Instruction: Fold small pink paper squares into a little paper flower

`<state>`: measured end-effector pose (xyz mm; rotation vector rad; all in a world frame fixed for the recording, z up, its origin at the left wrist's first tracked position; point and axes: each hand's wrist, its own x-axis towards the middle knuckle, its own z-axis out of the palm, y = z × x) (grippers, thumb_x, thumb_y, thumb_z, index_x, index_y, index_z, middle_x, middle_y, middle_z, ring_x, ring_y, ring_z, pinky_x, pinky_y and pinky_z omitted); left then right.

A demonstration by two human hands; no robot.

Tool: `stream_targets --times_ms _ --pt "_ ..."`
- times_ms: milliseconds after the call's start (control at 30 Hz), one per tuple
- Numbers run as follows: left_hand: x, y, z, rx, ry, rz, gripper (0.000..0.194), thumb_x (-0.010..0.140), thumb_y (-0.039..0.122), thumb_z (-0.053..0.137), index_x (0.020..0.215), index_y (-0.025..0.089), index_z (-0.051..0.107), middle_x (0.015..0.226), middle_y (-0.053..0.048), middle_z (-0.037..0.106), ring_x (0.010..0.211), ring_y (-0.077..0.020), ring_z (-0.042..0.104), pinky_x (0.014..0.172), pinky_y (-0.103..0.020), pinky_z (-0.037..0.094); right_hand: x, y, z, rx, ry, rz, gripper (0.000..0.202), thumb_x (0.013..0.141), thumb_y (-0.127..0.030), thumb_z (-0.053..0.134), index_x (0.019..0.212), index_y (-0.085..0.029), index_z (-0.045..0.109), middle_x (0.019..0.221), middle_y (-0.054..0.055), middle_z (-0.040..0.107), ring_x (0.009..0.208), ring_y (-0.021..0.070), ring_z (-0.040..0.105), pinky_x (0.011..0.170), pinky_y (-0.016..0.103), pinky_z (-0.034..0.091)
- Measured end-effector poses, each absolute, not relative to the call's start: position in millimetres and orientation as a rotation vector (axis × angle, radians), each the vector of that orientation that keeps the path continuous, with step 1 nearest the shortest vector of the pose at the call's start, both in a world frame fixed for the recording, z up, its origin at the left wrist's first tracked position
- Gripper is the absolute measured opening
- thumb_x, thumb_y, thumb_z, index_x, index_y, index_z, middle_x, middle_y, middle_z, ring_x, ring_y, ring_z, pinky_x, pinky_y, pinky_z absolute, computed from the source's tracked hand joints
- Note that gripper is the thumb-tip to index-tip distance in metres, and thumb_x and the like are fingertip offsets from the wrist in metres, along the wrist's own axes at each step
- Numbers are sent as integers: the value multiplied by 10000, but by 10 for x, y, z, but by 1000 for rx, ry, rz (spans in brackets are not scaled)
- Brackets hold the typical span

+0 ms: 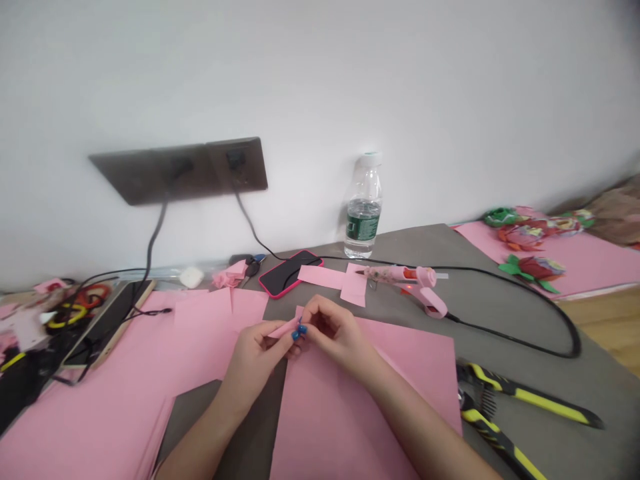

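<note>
pinched between the fingertips of my left hand (254, 360) and right hand (336, 328), a small folded strip of pink paper (284, 329), held above the top edge of a large pink paper sheet (345, 400), pink glue gun with black cord (400, 275) beyond my right hand

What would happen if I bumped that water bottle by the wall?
The bottle stands tall and narrow, so a high push might tip it. It looks only part full, so it's probably not very heavy. Its clear sides look like thin plastic and may squeeze in.
</note>
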<state>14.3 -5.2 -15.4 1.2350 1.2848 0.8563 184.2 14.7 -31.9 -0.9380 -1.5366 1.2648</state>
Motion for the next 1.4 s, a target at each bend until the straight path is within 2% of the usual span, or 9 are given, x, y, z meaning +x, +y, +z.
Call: stream_targets --times_ms 67,167,367,567,700,900,1033,1400 --pt "138 -55 -165 1255 1228 882 284 866 386 654 921 145 794 791 -74 749 697 -183 686 581 -233 529 1841 140 -290 -958 -1538 1250 145 883 -272 592 772 -198 535 753 7 546 644 138 509 578 262 415" --pt "128 -58 -181 1258 1180 885 308 889 396 632 969 147 793 877 -88 763 757 -199 703 713 -293 576 1841 133 -254 -967 -1537 1245 159 893 -287 573 771 -197 525 725 -2 532 623 129 471 555 250 379" --pt "130 -57 -155 1295 1227 858 298 880 394 630 930 153 799 866 -95 770 725 -207 704 614 -267 553 1834 143 -272 -955 -1528 1257 179 891 -302 589 765 -199 513 707 -5 533 608 125 460 544 244 369" --pt "134 -60 -105 1356 1256 828 252 883 362 619 910 174 786 824 -77 764 709 -193 683 518 -212 473 1824 141 -275 -958 -1538 1278 195 903 -322 583 772 -205 498 711 -2 553 619 131 503 558 249 389" --pt "140 -67 -87 1416 1265 818 261 890 371 598 835 165 751 767 -54 722 708 -188 650 573 -226 479 1821 128 -247 -935 -1538 1320 203 916 -335 569 782 -210 483 718 -4 554 629 135 531 574 255 409" --pt "149 -60 -89 1491 1202 826 203 883 294 565 790 170 697 762 -29 666 761 -187 614 698 -251 482 1834 125 -262 -950 -1560 1337 152 910 -319 578 855 -211 486 740 -5 559 635 137 524 587 259 422" --pt "136 -50 -103 1473 1184 800 217 892 305 557 771 173 680 737 -25 643 726 -178 598 669 -245 471 1850 137 -285 -961 -1580 1322 141 917 -326 567 861 -202 532 761 6 567 668 144 530 611 263 423" --pt "123 -51 -91 1494 1211 739 278 884 349 569 679 176 642 656 -10 586 644 -161 540 609 -246 430 1882 139 -234 -905 -1554 1432 257 928 -402 574 788 -192 527 737 2 561 655 137 504 595 255 381"
